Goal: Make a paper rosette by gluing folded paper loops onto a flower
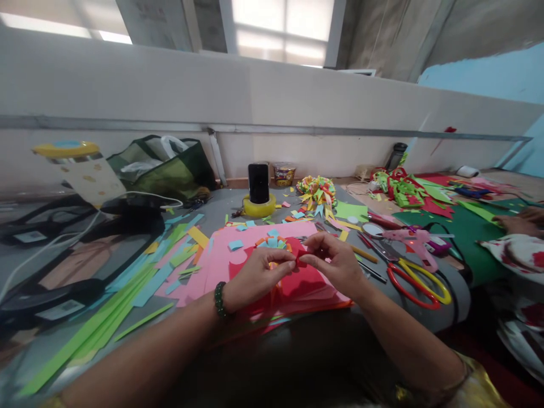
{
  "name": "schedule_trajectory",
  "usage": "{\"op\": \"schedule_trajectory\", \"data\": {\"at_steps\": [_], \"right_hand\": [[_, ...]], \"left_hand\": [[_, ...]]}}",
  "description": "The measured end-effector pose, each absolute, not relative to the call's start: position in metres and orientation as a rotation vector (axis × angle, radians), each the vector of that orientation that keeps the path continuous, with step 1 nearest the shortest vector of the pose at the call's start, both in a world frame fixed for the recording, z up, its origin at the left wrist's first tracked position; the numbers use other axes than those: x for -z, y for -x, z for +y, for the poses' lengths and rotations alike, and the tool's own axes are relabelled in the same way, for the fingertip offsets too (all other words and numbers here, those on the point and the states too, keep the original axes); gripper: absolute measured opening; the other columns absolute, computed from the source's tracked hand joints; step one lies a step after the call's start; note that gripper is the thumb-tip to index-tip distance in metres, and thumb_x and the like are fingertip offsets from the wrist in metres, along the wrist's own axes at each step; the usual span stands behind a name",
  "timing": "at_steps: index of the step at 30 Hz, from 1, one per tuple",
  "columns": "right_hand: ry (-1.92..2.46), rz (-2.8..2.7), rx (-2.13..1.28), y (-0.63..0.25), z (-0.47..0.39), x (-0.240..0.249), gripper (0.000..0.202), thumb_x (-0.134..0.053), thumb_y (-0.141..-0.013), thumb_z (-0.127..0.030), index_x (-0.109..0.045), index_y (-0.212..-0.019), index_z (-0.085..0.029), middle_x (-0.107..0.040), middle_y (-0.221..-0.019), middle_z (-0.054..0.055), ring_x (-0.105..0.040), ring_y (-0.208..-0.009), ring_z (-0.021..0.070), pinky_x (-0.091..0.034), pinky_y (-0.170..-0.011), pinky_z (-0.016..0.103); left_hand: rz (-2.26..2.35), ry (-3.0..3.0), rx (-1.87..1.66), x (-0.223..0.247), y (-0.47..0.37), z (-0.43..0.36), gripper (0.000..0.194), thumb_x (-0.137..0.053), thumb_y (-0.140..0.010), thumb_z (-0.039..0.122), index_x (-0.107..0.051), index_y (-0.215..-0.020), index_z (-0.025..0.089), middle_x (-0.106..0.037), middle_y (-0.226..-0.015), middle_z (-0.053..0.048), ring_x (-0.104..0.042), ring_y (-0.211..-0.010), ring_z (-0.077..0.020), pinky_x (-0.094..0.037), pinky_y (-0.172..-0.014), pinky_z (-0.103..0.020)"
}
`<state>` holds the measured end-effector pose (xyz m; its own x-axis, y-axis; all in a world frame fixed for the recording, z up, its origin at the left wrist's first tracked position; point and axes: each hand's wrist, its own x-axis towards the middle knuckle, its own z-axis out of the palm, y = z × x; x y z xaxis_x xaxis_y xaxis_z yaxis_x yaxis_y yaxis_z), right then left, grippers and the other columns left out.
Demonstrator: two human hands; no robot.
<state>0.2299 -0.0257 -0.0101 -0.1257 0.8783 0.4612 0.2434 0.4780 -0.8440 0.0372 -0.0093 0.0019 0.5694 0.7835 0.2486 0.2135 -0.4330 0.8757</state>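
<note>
My left hand (pixel 260 277), with a dark green bead bracelet at the wrist, pinches a small red paper piece (pixel 301 256) between thumb and forefinger. The fingertips of my right hand (pixel 336 264) close on the same piece from the other side. Below both hands lie red paper (pixel 304 283) and a stack of pink sheets (pixel 216 266). Just behind my left hand is a curled paper ornament (pixel 272 240) in orange, blue and white, partly covered by the hand.
Green strips (pixel 114 309) spread at left. A phone (pixel 258 182) stands on a yellow tape roll (pixel 259 207). Scissors (pixel 419 286) and a pink glue gun (pixel 412 241) lie at right. Another person's hand (pixel 521 221) is at the far right.
</note>
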Motion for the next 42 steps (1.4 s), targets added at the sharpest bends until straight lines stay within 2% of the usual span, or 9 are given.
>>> {"op": "schedule_trajectory", "data": {"at_steps": [6, 13, 20, 24, 26, 29, 35, 39, 42], "right_hand": [[1.041, -1.608, -0.858, -0.229, -0.024, 0.009, 0.029, -0.081, -0.071, -0.038, -0.063, -0.085, -0.022, -0.069, -0.081, 0.001, -0.063, -0.070, 0.0140, -0.046, -0.057, 0.025], [0.994, -1.574, -0.969, -0.226, -0.024, 0.008, 0.031, -0.079, -0.071, -0.037, -0.063, -0.093, -0.022, -0.067, -0.072, -0.002, -0.064, -0.067, 0.0143, -0.046, -0.060, 0.027], [1.023, -1.591, -0.773, -0.215, -0.029, 0.014, 0.024, -0.072, -0.077, -0.038, -0.063, -0.095, -0.023, -0.066, -0.076, 0.000, -0.062, -0.070, 0.0148, -0.048, -0.059, 0.027], [1.097, -1.521, -0.560, -0.222, -0.028, 0.015, 0.043, -0.078, -0.071, -0.041, -0.063, -0.107, -0.025, -0.069, -0.099, 0.004, -0.063, -0.082, 0.0180, -0.051, -0.067, 0.031], [1.104, -1.462, -0.522, -0.228, -0.026, 0.013, 0.049, -0.078, -0.070, -0.045, -0.062, -0.112, -0.025, -0.068, -0.096, 0.004, -0.062, -0.080, 0.0179, -0.051, -0.067, 0.032], [1.107, -1.475, -0.669, -0.232, -0.027, 0.010, 0.038, -0.073, -0.075, -0.049, -0.064, -0.102, -0.023, -0.065, -0.079, 0.001, -0.057, -0.068, 0.0155, -0.048, -0.061, 0.030], [1.079, -1.603, -0.923, -0.220, -0.031, 0.011, 0.025, -0.072, -0.077, -0.045, -0.064, -0.080, -0.021, -0.068, -0.079, 0.002, -0.061, -0.073, 0.0166, -0.049, -0.065, 0.030], [1.082, -1.637, -0.869, -0.213, -0.032, 0.014, 0.023, -0.067, -0.080, -0.043, -0.063, -0.077, -0.021, -0.068, -0.076, 0.001, -0.059, -0.070, 0.0157, -0.048, -0.063, 0.029], [1.129, -1.698, -0.723, -0.214, -0.037, 0.012, 0.018, -0.065, -0.081, -0.039, -0.065, -0.084, -0.022, -0.069, -0.082, 0.002, -0.059, -0.069, 0.0154, -0.047, -0.062, 0.029]], "left_hand": [[0.826, -2.031, -0.818, 0.002, -0.036, -0.008, 0.027, -0.053, -0.083, 0.035, -0.073, -0.075, 0.017, -0.073, -0.072, -0.003, -0.064, -0.070, -0.0170, -0.048, -0.068, -0.026], [0.839, -2.025, -0.807, 0.000, -0.037, -0.009, 0.024, -0.054, -0.081, 0.032, -0.073, -0.079, 0.018, -0.073, -0.075, -0.002, -0.063, -0.073, -0.0174, -0.047, -0.072, -0.027], [0.802, -1.853, -0.869, 0.003, -0.040, -0.006, 0.014, -0.063, -0.074, 0.034, -0.064, -0.074, 0.019, -0.066, -0.076, -0.002, -0.059, -0.075, -0.0178, -0.048, -0.073, -0.029], [0.761, -1.636, -0.850, 0.005, -0.040, -0.003, 0.025, -0.071, -0.070, 0.041, -0.059, -0.075, 0.020, -0.063, -0.073, 0.000, -0.059, -0.071, -0.0165, -0.048, -0.070, -0.029], [0.744, -1.543, -0.828, 0.004, -0.039, -0.003, 0.029, -0.074, -0.069, 0.042, -0.057, -0.075, 0.020, -0.061, -0.070, 0.001, -0.059, -0.068, -0.0158, -0.049, -0.070, -0.030], [0.745, -1.485, -0.827, 0.001, -0.039, -0.005, 0.025, -0.072, -0.071, 0.039, -0.057, -0.074, 0.019, -0.062, -0.069, 0.001, -0.060, -0.068, -0.0149, -0.050, -0.073, -0.030], [0.733, -1.492, -0.840, 0.000, -0.038, -0.005, 0.026, -0.073, -0.073, 0.040, -0.060, -0.075, 0.018, -0.061, -0.068, 0.001, -0.059, -0.068, -0.0151, -0.049, -0.074, -0.031], [0.725, -1.484, -0.844, 0.004, -0.040, -0.004, 0.028, -0.076, -0.072, 0.041, -0.061, -0.078, 0.018, -0.061, -0.072, 0.002, -0.061, -0.070, -0.0148, -0.050, -0.076, -0.031], [0.721, -1.474, -0.857, 0.003, -0.038, -0.002, 0.029, -0.076, -0.072, 0.041, -0.060, -0.077, 0.018, -0.062, -0.072, 0.002, -0.061, -0.070, -0.0145, -0.051, -0.075, -0.030]]}}
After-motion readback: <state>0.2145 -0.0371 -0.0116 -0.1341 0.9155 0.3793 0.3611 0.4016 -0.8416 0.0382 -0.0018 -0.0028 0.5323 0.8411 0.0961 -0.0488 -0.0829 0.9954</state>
